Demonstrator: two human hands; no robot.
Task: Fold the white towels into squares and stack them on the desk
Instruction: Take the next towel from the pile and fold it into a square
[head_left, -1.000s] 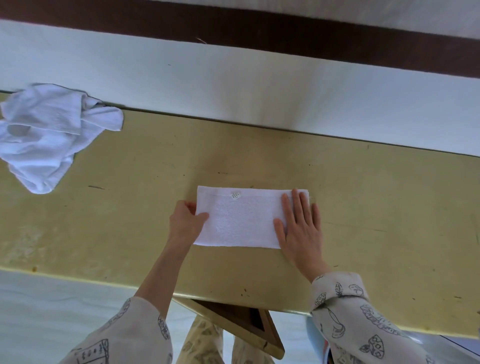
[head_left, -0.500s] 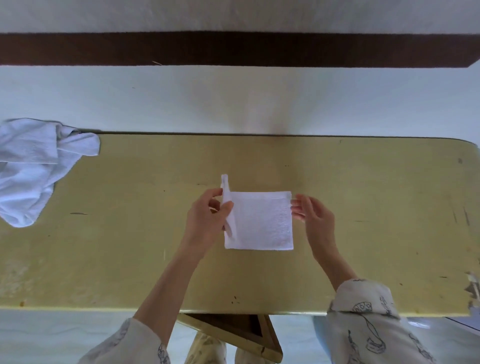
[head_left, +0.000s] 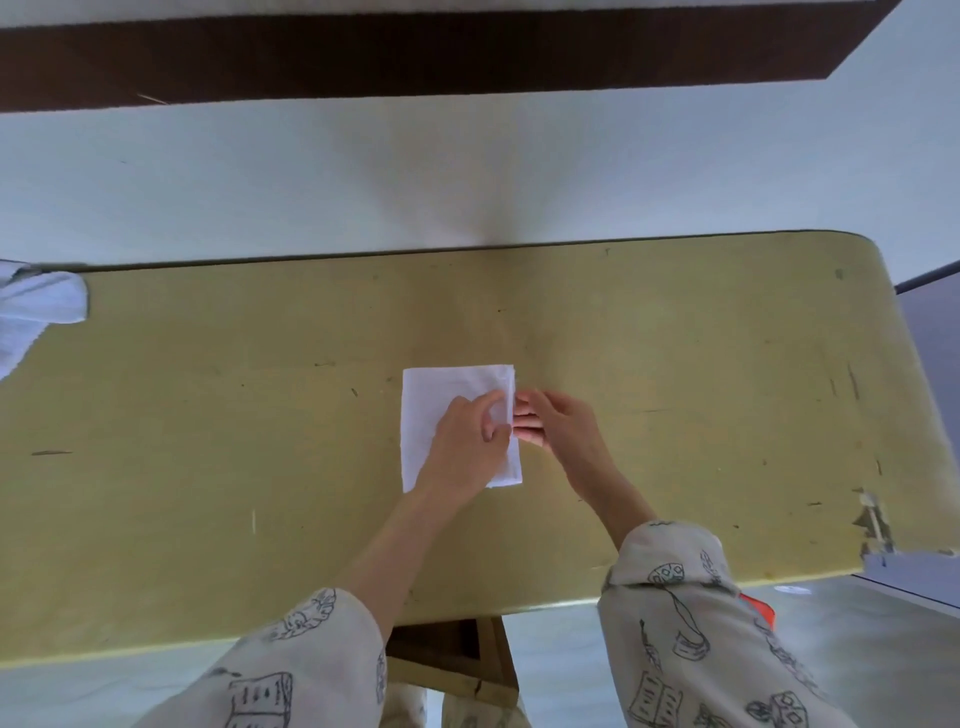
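White terry, folded into a near-square, lies flat on the yellow-green tabletop (head_left: 675, 364), roughly midway between its near and far edges and a little toward its right end: this is the folded towel (head_left: 441, 395). The left hand (head_left: 467, 441) reaches across the towel from the near side and covers its lower right part; its thumb and forefinger are pinched together on the towel's right edge, where the cloth layers meet. The right hand (head_left: 558, 423) sits just beside that same edge, on the bare tabletop, its fingers (head_left: 527, 431) held close together and slightly curled, with the tips touching the edge of the towel opposite the left thumb. Whether those right fingers actually grip the cloth or only press against it cannot be told. Both forearms come up over the near edge of the tabletop, in pale sleeves (head_left: 691, 623) printed with line drawings. At the far left corner of the tabletop lies a crumpled white towel (head_left: 36, 312), unfolded, partly cut off by the frame and well apart from the folded one.
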